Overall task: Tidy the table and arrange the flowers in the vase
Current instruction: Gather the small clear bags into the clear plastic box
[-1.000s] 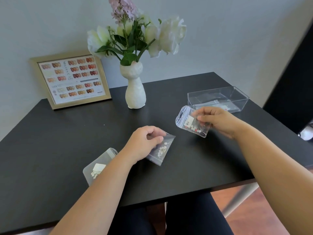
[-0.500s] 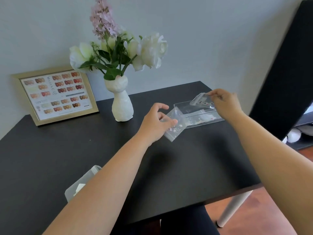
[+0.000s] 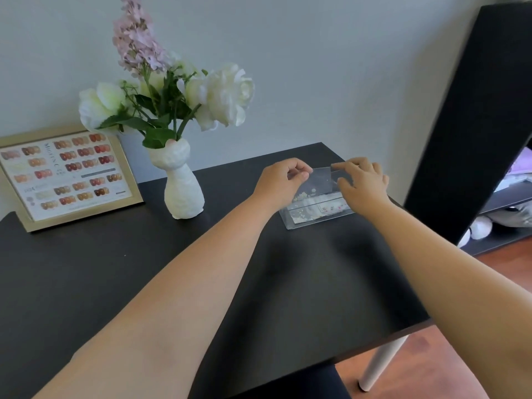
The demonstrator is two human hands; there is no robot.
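Note:
A white vase (image 3: 184, 194) with white and lilac flowers (image 3: 221, 96) stands at the back of the black table (image 3: 302, 277). To its right lies a clear plastic box (image 3: 313, 221) with small bags of beads in it. My left hand (image 3: 280, 181) pinches the left edge of a small clear bag (image 3: 320, 182) and holds it upright over the box. My right hand (image 3: 364, 182) has its index finger and thumb at the bag's right edge. Both forearms reach across the table.
A gold-framed colour chart (image 3: 67, 174) leans on the wall at the back left. A tall black panel (image 3: 475, 110) stands close to the table's right edge, with shelves and a wooden floor behind it. A white table leg (image 3: 380, 361) shows at the front right.
My left hand carried its bag from the table's middle to above the box. The right hand's earlier bag now lies in the box, and that hand has come to the left hand's bag.

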